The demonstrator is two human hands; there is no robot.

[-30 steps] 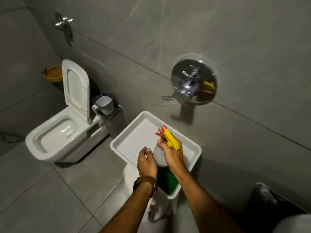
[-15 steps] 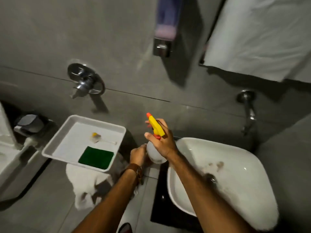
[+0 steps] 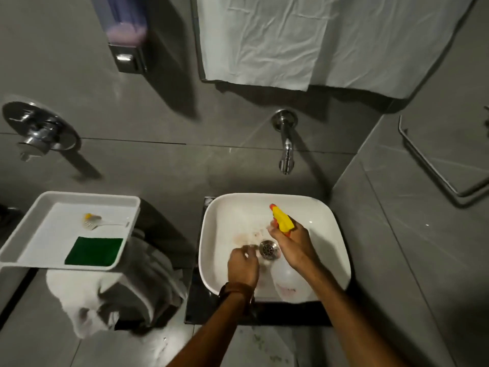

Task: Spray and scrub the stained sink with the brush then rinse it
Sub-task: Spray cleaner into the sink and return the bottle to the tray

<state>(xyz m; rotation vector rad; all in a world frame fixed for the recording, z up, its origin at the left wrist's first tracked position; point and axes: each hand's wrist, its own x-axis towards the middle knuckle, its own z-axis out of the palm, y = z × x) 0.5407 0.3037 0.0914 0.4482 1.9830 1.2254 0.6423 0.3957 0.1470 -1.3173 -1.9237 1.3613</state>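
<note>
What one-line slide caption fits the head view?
Right hand holds spray bottle over stained sink; brush and green sponge wait in tray.

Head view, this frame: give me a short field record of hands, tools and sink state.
right hand: grips spray bottle over the basin
left hand: closed, beside the drain; holding anything, unclear
sink: brownish stains left of the drain
brush: lying in the tray, untouched
green pad: in the same tray
tap: no water visible
</note>
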